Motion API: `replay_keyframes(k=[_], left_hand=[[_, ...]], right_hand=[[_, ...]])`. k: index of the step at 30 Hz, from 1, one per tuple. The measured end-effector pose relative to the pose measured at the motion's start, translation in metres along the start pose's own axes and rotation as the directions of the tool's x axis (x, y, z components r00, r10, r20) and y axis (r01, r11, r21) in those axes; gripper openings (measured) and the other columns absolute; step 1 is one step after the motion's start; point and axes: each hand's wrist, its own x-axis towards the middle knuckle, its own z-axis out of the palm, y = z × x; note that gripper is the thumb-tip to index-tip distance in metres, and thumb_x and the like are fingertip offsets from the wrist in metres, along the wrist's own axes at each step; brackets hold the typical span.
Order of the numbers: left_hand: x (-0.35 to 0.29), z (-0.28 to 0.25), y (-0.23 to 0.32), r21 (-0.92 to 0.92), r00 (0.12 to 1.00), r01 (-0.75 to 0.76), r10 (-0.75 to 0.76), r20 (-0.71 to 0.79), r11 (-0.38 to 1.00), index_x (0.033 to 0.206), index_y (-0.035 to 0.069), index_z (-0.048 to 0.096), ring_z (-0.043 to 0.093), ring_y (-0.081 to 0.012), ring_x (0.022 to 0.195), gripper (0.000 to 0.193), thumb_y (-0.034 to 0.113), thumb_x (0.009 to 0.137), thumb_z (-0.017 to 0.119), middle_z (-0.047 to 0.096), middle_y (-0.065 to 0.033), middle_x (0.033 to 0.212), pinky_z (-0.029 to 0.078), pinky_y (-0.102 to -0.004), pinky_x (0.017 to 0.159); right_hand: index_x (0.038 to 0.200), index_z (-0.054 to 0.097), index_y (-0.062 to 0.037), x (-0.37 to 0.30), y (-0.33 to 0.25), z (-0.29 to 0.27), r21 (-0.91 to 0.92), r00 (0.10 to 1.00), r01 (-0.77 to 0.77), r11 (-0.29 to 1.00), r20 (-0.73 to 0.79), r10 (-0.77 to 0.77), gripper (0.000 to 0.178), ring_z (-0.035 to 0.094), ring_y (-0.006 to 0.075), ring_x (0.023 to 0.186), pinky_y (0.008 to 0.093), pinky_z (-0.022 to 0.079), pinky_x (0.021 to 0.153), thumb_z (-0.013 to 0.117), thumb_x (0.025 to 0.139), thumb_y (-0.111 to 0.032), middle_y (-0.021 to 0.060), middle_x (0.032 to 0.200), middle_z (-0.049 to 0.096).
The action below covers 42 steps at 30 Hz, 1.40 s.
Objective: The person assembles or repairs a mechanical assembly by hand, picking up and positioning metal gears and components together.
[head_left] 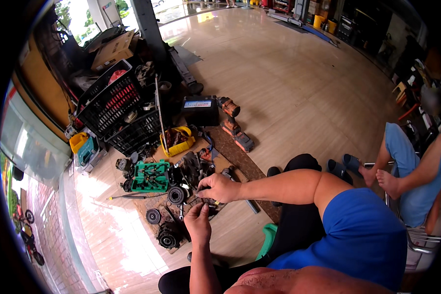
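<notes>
My right hand [220, 188] reaches in from the right above the floor parts, its fingers curled in toward the thumb. Just below it is my left hand [198, 224], fingers drawn together and pointing up at the right one. Whatever small thing they may pinch is too small to make out. Beside the hands lie a black pulley [176, 195] and a wrench [182, 210]. A dark, greasy mechanical part [193, 166] sits just beyond them. Nearer to me are a round ring-like part [153, 216] and a dark cylindrical unit with a pulley face [168, 236].
An open green tool case [151, 176] lies left of the parts. Behind are a yellow container [179, 141], a battery [200, 110], a cordless impact wrench [235, 125] and black crates [110, 100]. Another person's bare foot [388, 183] and slippers [339, 170] are at right.
</notes>
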Motion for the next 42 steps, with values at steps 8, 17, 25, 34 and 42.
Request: replay_keyframes(k=[8, 17, 25, 34, 42], left_hand=[[-0.001, -0.008, 0.01, -0.516, 0.918, 0.288, -0.078, 0.389, 0.807, 0.109, -0.006, 0.057, 0.064, -0.0243, 0.081, 0.026, 0.017, 0.096, 0.054, 0.064, -0.0138, 0.094, 0.052, -0.0373, 0.076], [-0.002, -0.012, 0.002, -0.438, 0.959, 0.235, -0.134, 0.25, 0.868, 0.099, -0.005, 0.063, 0.065, -0.0189, 0.078, 0.019, 0.012, 0.092, 0.061, 0.067, -0.0103, 0.086, 0.053, -0.0315, 0.074], [-0.008, 0.0, 0.009, -0.221, 0.987, 0.161, -0.16, 0.024, 0.962, 0.096, -0.006, 0.064, 0.064, -0.0142, 0.074, 0.017, 0.01, 0.09, 0.063, 0.067, -0.009, 0.083, 0.052, -0.0276, 0.069], [0.001, -0.008, -0.007, -0.487, 0.95, 0.208, -0.056, 0.308, 0.848, 0.105, -0.007, 0.061, 0.062, -0.0146, 0.086, 0.025, 0.016, 0.096, 0.054, 0.066, -0.0094, 0.095, 0.05, -0.0282, 0.078], [-0.003, 0.002, 0.0, -0.559, 0.958, 0.167, -0.001, 0.285, 0.812, 0.101, -0.007, 0.059, 0.064, -0.0246, 0.082, 0.03, 0.022, 0.093, 0.059, 0.066, -0.0148, 0.09, 0.052, -0.0366, 0.078]], right_hand=[[0.095, 0.066, 0.0021, 0.006, 0.0, -0.006, 0.395, 0.957, -0.223, 0.891, 0.263, 0.122, 0.014, 0.054, 0.0045, 0.062, 0.0209, 0.044, 0.056, 0.063, 0.09, -0.01, -0.0013, 0.07, 0.061], [0.092, 0.066, 0.0016, -0.002, -0.01, 0.004, 0.331, 0.982, -0.179, 0.926, 0.122, 0.147, 0.009, 0.056, 0.0059, 0.064, 0.0216, 0.046, 0.058, 0.065, 0.088, -0.007, 0.0028, 0.076, 0.064], [0.087, 0.067, 0.0031, -0.012, -0.014, 0.009, -0.191, 0.981, 0.139, 0.972, -0.107, -0.162, 0.016, 0.063, 0.0173, 0.073, 0.031, 0.049, 0.065, 0.069, 0.082, -0.012, 0.0115, 0.079, 0.066], [0.094, 0.067, 0.0018, -0.004, -0.003, 0.004, 0.027, 0.998, 0.053, 0.998, 0.025, -0.054, 0.015, 0.058, 0.0062, 0.076, 0.0242, 0.047, 0.067, 0.068, 0.086, -0.011, 0.0047, 0.081, 0.068], [0.089, 0.069, 0.0018, -0.007, -0.002, 0.002, 0.204, 0.996, -0.009, 0.979, 0.087, -0.009, 0.017, 0.054, 0.0023, 0.074, 0.0234, 0.047, 0.066, 0.069, 0.085, -0.015, 0.0036, 0.08, 0.069]])
